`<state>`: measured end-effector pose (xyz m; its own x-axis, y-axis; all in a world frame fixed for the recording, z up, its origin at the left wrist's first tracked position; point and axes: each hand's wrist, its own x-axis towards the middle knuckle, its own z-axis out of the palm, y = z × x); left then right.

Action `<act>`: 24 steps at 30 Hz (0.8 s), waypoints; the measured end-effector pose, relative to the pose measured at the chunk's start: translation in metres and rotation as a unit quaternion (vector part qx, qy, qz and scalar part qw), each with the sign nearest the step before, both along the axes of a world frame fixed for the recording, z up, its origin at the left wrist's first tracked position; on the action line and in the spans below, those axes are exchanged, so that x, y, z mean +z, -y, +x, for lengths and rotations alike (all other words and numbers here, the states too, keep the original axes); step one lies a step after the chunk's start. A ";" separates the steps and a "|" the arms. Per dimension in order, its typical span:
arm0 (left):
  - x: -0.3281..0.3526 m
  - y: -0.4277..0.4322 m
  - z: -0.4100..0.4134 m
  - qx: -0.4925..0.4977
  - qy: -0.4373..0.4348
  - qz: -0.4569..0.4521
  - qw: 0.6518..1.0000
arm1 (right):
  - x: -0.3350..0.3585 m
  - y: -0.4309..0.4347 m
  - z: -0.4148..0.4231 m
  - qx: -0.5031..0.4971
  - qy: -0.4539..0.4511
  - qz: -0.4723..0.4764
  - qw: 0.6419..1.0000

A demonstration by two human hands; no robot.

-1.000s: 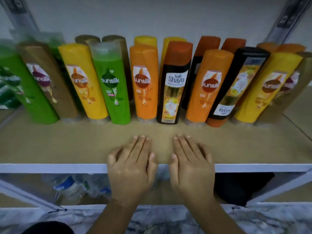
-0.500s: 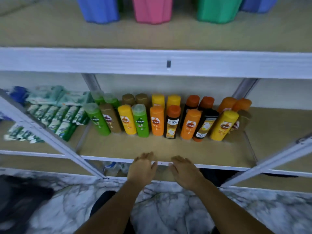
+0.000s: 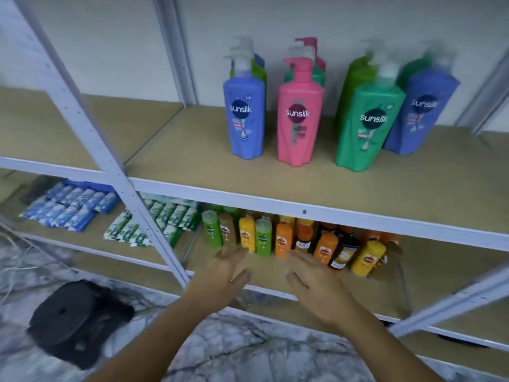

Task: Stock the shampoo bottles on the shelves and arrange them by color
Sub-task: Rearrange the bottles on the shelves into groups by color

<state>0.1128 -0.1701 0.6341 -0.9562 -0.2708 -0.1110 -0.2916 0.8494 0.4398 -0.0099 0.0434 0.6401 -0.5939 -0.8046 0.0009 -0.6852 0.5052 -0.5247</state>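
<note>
Two hands hung empty, my left hand (image 3: 220,274) and right hand (image 3: 316,286), fingers straight and loosely together, over the lower shelf's (image 3: 435,277) front, near the small shampoo bottles (image 3: 283,239); pump bottles (image 3: 298,117) stood above.

left hand (image 3: 220,274) and right hand (image 3: 316,286) are bare; both forearms bare as far as they show.

I can see blue sachet packs (image 3: 68,205) beside green sachet packs (image 3: 154,223), plus some black thing (image 3: 74,321) on the marble floor (image 3: 234,351).
</note>
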 end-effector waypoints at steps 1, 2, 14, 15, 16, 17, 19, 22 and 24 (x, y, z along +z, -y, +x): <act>0.010 0.011 0.003 -0.010 -0.025 -0.007 1.000 | 0.011 0.010 0.007 -0.010 -0.009 -0.017 1.000; 0.019 0.020 0.005 -0.019 -0.045 -0.015 0.999 | 0.021 0.018 0.013 -0.022 -0.019 -0.027 0.999; 0.105 0.118 0.017 -0.085 -0.134 -0.050 0.986 | 0.099 0.123 0.067 -0.127 -0.054 -0.064 0.988; 0.108 0.122 0.014 -0.082 -0.137 -0.047 0.986 | 0.104 0.127 0.064 -0.131 -0.055 -0.063 0.988; 0.112 0.126 0.011 -0.081 -0.139 -0.045 0.986 | 0.108 0.130 0.061 -0.132 -0.057 -0.063 0.988; 0.115 0.129 0.008 -0.078 -0.139 -0.043 0.986 | 0.112 0.134 0.056 -0.133 -0.060 -0.065 0.987; 0.120 0.136 -0.001 -0.069 -0.136 -0.040 0.987 | 0.118 0.139 0.044 -0.139 -0.064 -0.074 0.985; 0.121 0.147 -0.018 -0.058 -0.135 -0.035 0.988 | 0.121 0.147 0.022 -0.156 -0.052 -0.092 0.982; 0.122 0.154 -0.034 -0.044 -0.133 -0.028 0.990 | 0.121 0.155 0.002 -0.167 -0.044 -0.105 0.979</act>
